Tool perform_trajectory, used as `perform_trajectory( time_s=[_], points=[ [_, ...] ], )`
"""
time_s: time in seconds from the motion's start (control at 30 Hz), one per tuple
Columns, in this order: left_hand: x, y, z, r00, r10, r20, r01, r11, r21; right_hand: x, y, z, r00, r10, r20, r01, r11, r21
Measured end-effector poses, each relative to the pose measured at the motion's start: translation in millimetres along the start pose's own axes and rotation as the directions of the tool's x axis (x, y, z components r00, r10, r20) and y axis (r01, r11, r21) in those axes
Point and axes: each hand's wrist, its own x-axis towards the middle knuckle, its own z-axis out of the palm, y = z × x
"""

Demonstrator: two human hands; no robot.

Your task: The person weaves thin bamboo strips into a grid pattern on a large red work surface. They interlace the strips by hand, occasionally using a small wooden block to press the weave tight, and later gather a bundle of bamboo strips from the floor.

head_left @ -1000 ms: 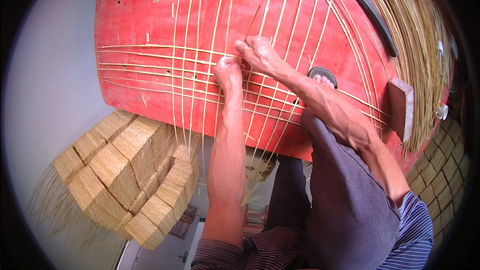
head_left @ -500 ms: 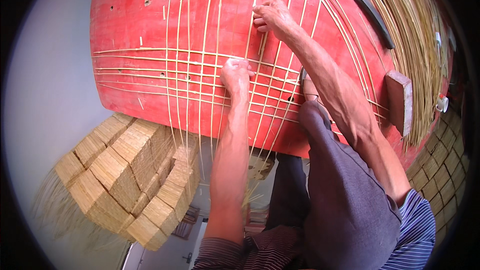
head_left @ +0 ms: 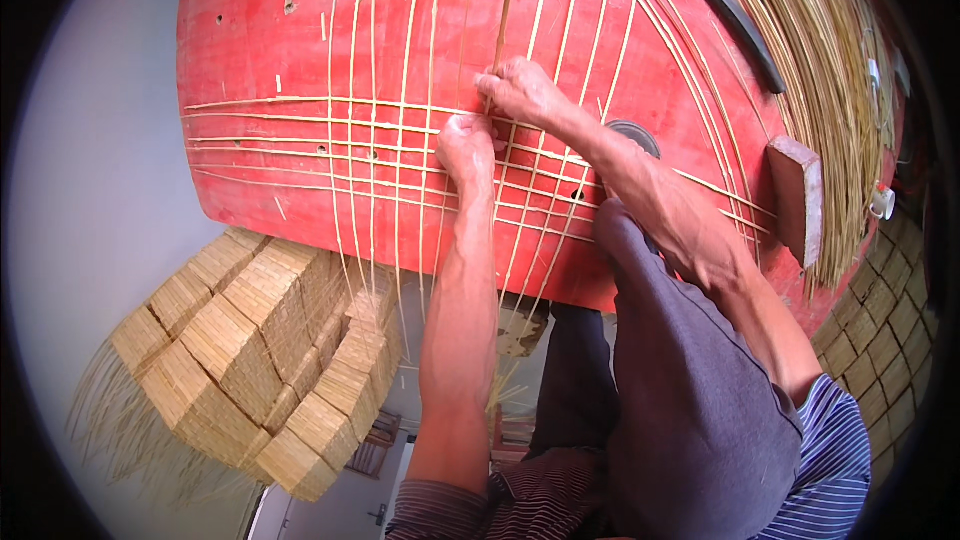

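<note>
Pale bamboo strips (head_left: 402, 80) cross each other in an open lattice on a red board (head_left: 270, 30). My left hand (head_left: 467, 152) is closed at a crossing in the middle of the lattice, its fingertips pinching a strip there; the exact grip is partly hidden. Just above and to the right, my right hand (head_left: 522, 90) pinches a browner upright bamboo strip (head_left: 509, 0) that runs up toward the far edge. The two hands almost touch. Beneath my right forearm the lengthwise strips continue, partly covered.
A dark curved bar (head_left: 725, 15) and a brick-like block (head_left: 796, 202) lie at the right, beside a heap of long loose strips (head_left: 835, 70). Stacked bundles of cut strips (head_left: 230, 340) stand below the board's left edge. My shoe (head_left: 636, 136) rests on the board.
My right hand has come down and left, close to my left hand. The upright strip it pinches now shows a browner side. My left hand has barely moved; the shoe has shifted.
</note>
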Motion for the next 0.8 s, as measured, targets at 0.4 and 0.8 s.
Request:
perform_trajectory(
  time_s=[0.4,0.8],
  points=[
    [2,-9,-6,0.979,0.150,-0.138,-0.131,0.982,0.134,-43,-18,18,0.970,-0.238,-0.039,0.235,0.970,-0.067],
    [-23,10,0,0.996,-0.037,0.086,0.049,0.989,-0.140,26,-23,-77,0.906,0.181,-0.383,-0.167,0.983,0.072]
  ],
)
